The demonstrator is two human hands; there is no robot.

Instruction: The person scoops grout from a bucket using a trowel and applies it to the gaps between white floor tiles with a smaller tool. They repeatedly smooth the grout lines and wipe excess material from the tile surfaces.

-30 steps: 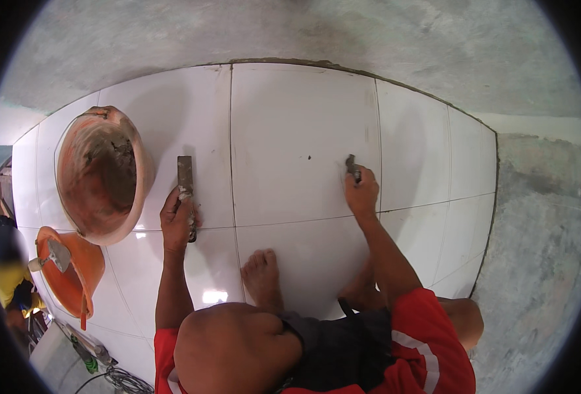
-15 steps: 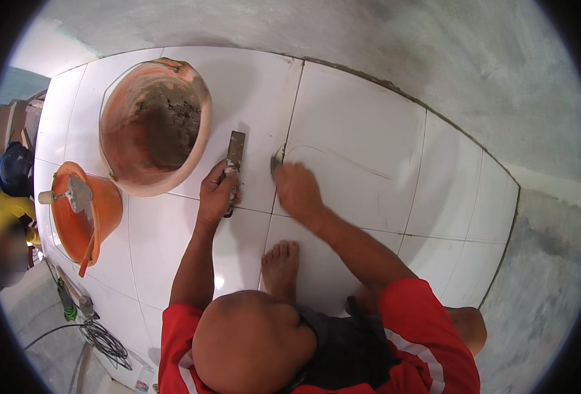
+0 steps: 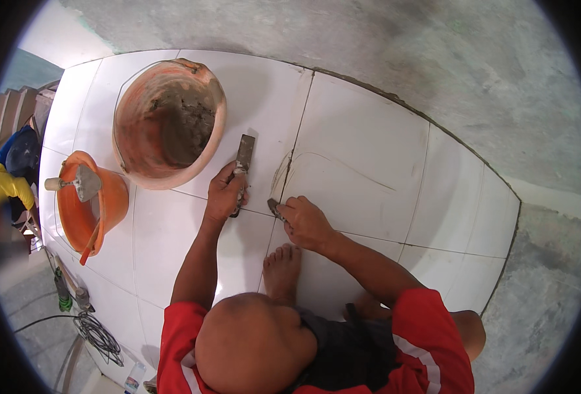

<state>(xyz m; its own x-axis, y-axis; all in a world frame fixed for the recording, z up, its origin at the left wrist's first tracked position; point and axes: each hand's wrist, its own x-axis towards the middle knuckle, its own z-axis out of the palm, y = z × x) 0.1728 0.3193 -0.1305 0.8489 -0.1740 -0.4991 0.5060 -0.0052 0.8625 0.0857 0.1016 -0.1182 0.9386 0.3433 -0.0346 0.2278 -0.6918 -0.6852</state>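
My left hand (image 3: 225,192) is closed around a narrow, flat metal tool (image 3: 245,151) smeared with grey mortar, held above the white floor tiles (image 3: 363,157). Its far end points away from me; its exact kind is unclear. In my right hand (image 3: 308,223) is a small grey scraper-like piece (image 3: 274,208), pinched in the fingers, with its edge at the joint where the tiles meet. Thin curved smears mark the tile beyond this hand. My bare foot (image 3: 282,269) rests on the tiles just nearer to me.
Left of my left hand stands a large orange bucket (image 3: 126,131) with grey mortar inside. A smaller orange bucket (image 3: 115,200) has a mortar-caked trowel (image 3: 87,183) across its top. A coiled black cable (image 3: 98,335) lies lower left. Another person (image 3: 16,177) is at the far left. Grey walls (image 3: 395,52) border the floor.
My right hand has drawn the scraper-like piece toward me along the tile joint. New smears show there. My left hand keeps its hold, and the whole view has shifted slightly.
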